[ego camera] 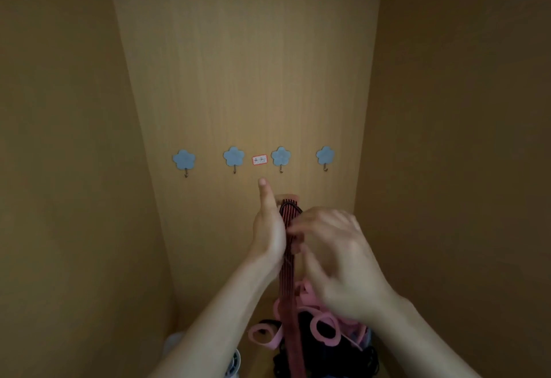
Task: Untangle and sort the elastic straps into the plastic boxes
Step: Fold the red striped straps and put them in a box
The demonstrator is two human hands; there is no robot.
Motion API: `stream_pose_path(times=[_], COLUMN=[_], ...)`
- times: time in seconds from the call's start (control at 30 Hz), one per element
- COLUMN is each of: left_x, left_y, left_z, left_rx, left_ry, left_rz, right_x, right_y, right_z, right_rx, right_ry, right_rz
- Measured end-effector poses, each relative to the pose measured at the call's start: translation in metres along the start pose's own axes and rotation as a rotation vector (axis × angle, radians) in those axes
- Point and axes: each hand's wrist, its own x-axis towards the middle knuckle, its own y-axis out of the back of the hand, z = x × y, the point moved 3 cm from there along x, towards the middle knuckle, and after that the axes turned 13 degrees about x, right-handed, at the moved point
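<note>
A red elastic strap with black stripes [288, 276] hangs down from between my two raised hands. My left hand [268, 228] holds its upper part, thumb pointing up, fingers behind the strap. My right hand [334, 255] is blurred and pinches the strap just below its looped top end [290, 204]. Below the hands lies a tangled heap of pink straps [323, 325] and black straps [307, 356]. The boxes under the heap are mostly hidden.
A wooden cabinet back panel [247, 79] faces me, with side walls left and right. A row of blue flower hooks [234, 156] and a small red-framed label [259, 160] sit above my hands. A white round object [235, 362] lies at the bottom left.
</note>
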Motion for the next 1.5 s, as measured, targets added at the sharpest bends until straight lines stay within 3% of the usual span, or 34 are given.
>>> stream_pose_path(times=[0.07, 0.13, 0.2, 0.43, 0.63, 0.83, 1.0, 1.3, 1.5], left_x=[-0.007, -0.012, -0.016, -0.019, -0.029, -0.037, -0.038, -0.031, -0.033], left_y=[-0.003, -0.007, -0.009, 0.001, 0.007, 0.014, 0.015, 0.021, 0.022], left_z=[0.001, 0.002, 0.003, -0.006, -0.024, -0.038, -0.039, -0.042, -0.041], left_rx=[0.075, 0.14, 0.164, 0.17, 0.29, 0.172, 0.313, 0.279, 0.365], left_ry=[-0.11, -0.209, -0.278, -0.235, -0.4, -0.34, -0.37, -0.353, -0.376], left_rz=[-0.045, -0.085, -0.114, -0.162, -0.113, -0.435, -0.368, -0.357, -0.348], right_x=[0.011, 0.021, 0.024, 0.026, 0.024, 0.022, 0.018, 0.013, 0.011], right_y=[0.007, 0.008, 0.007, 0.002, 0.004, 0.016, 0.022, 0.027, 0.026], right_z=[0.009, 0.022, 0.026, 0.021, 0.038, 0.044, 0.047, 0.054, 0.063], right_rx=[0.172, 0.313, 0.504, 0.658, 0.621, 0.698, 0.726, 0.707, 0.829], right_ry=[-0.238, -0.481, -0.565, -0.636, -0.704, -0.788, -0.789, -0.703, -0.713], right_rz=[0.104, 0.03, -0.042, 0.057, 0.041, -0.038, -0.044, -0.192, -0.16])
